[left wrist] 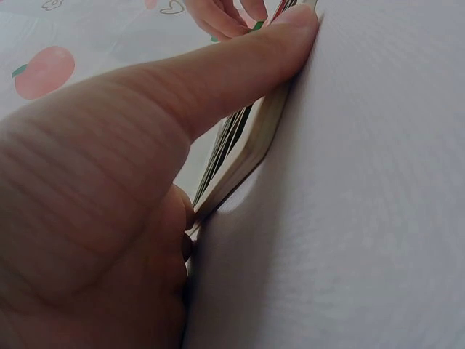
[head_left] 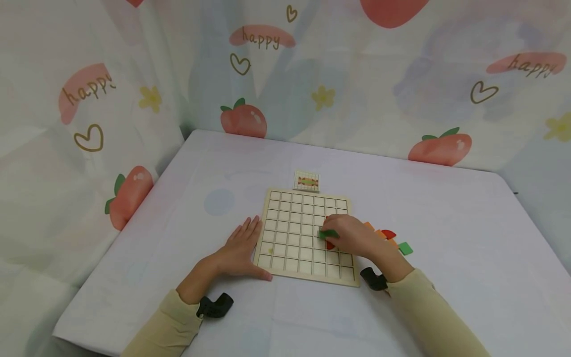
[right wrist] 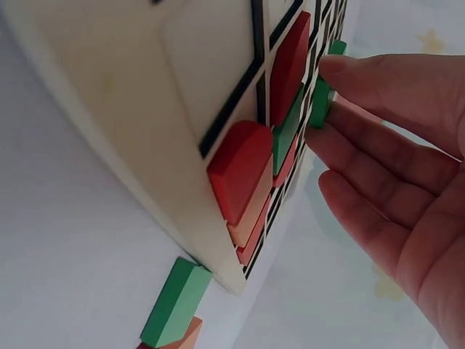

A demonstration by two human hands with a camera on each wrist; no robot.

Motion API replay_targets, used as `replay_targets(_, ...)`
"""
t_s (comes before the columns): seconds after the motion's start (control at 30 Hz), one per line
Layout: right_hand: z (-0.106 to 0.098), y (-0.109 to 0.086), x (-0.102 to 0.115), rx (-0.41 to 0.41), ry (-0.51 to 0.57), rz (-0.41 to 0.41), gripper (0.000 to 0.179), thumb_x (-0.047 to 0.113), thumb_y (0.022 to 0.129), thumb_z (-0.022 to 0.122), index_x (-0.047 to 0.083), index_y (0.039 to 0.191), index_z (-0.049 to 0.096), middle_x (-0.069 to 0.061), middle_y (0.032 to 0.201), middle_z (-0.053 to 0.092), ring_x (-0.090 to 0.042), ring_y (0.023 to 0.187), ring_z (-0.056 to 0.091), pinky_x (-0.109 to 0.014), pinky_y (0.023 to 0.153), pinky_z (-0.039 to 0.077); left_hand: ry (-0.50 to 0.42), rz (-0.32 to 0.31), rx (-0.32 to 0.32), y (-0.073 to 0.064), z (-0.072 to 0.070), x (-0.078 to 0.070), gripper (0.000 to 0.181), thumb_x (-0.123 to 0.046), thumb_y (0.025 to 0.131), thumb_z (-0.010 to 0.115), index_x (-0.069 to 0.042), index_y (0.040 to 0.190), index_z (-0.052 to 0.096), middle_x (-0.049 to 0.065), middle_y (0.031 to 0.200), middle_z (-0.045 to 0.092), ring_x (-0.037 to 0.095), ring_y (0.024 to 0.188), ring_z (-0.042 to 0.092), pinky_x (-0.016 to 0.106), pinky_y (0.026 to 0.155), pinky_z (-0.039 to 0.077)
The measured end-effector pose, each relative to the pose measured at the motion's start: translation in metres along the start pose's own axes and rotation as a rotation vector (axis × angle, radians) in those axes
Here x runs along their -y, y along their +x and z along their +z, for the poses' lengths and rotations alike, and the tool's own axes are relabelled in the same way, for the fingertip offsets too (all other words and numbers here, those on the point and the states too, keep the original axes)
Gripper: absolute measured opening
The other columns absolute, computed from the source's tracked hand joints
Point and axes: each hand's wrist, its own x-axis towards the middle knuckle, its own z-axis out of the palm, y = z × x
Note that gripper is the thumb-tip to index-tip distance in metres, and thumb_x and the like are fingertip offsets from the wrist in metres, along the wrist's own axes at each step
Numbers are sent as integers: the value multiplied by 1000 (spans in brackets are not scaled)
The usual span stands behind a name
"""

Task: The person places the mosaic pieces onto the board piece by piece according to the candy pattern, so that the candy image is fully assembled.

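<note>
A wooden grid board (head_left: pixel 290 227) lies on the table. My left hand (head_left: pixel 238 252) is spread flat at its left side, with the thumb (left wrist: pixel 240 76) along the board's front edge. Over the right part of the grid, my right hand (head_left: pixel 354 237) pinches a green block (right wrist: pixel 320 102) between thumb and fingertips, close over the squares. In the right wrist view, a red block (right wrist: pixel 243 163) with a rounded end, an orange block (right wrist: pixel 251 207), another red block (right wrist: pixel 290 65) and a green block (right wrist: pixel 288 134) sit in the grid. From the head view, my right hand hides most of these.
Just behind the board is a small pattern card (head_left: pixel 307 181) with a coloured figure on a grid. Right of the board lie loose pieces, among them a green block (head_left: pixel 405 248), a red block (head_left: pixel 389 234) and orange blocks, partly behind my right wrist. Printed curtains (head_left: pixel 276 74) surround the table.
</note>
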Motion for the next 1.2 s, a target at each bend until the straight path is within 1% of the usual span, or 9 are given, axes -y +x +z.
replay_targets(0.17, -1, 6, 3, 47, -6, 64, 19, -1, 79, 69, -2, 98, 69, -10, 99, 63, -25, 92, 60, -34, 75, 50, -4, -2, 0, -1, -1, -1, 127, -67, 64, 68, 1, 145, -3, 14, 152, -8, 25, 137, -13, 42, 108, -1)
replay_targets(0.3, 0, 9, 4, 74, -7, 94, 19, 0, 80, 68, -2, 99, 69, -10, 101, 63, -25, 93, 60, -33, 75, 50, -1, -4, 2, -1, -1, -1, 127, -67, 64, 68, 1, 145, -3, 14, 152, -7, 25, 137, -12, 42, 108, -1)
replay_targets(0.5, 4, 12, 4, 76, -23, 90, 19, 1, 80, 69, -1, 100, 69, -9, 100, 63, -24, 92, 60, -31, 74, 49, -4, -4, 1, -1, 0, -1, 127, -66, 65, 68, 0, 145, -3, 13, 152, -8, 25, 137, -13, 42, 108, -1)
replay_targets(0.77, 3, 14, 7, 80, -33, 69, 14, -2, 79, 69, 1, 93, 70, -5, 91, 61, -20, 83, 60, -27, 68, 49, 4, -9, 0, 0, 1, 0, 127, -68, 64, 67, -1, 146, -3, 12, 152, -8, 23, 137, -13, 41, 108, -1)
replay_targets(1.07, 3, 14, 6, 74, -41, 45, 15, -3, 78, 69, 2, 93, 70, -7, 95, 61, -22, 87, 60, -27, 70, 49, 2, -6, 0, 0, 0, 0, 127, -69, 64, 67, 0, 146, -3, 13, 152, -8, 24, 137, -13, 41, 108, -1)
replay_targets(1.2, 5, 14, 4, 66, -37, 55, 17, -3, 78, 70, 1, 95, 70, -8, 96, 61, -22, 88, 60, -28, 71, 50, 2, -8, 4, 0, 0, 0, 127, -67, 65, 67, 0, 145, -4, 12, 152, -9, 24, 137, -13, 41, 108, -2)
